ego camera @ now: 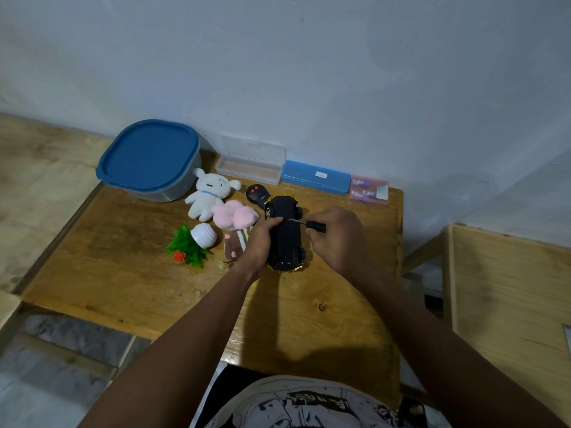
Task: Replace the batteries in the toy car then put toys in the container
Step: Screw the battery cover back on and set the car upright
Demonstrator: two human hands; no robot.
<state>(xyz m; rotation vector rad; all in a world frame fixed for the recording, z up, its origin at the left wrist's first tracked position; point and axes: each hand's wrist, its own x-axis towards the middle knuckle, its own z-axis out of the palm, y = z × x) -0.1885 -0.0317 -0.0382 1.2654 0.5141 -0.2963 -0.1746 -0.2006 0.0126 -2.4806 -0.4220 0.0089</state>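
Note:
The black toy car (285, 239) with yellow trim lies upside down on the wooden table (123, 273). My left hand (258, 240) grips its left side. My right hand (335, 239) holds a small black-handled screwdriver (309, 225), its metal tip touching the car's underside. A grey container with a blue lid (148, 159) stands shut at the back left. Near it lie a white plush (207, 193), a pink plush (234, 216), a small potted plastic plant (193, 244) on its side and a black remote (256, 194) with red buttons.
Along the wall stand an open clear plastic case (251, 166), a blue case (315, 177) and a pink box of batteries (367, 191). A brown striped toy (236, 244) lies partly under my left hand. A wooden crate (506, 291) stands right of the table.

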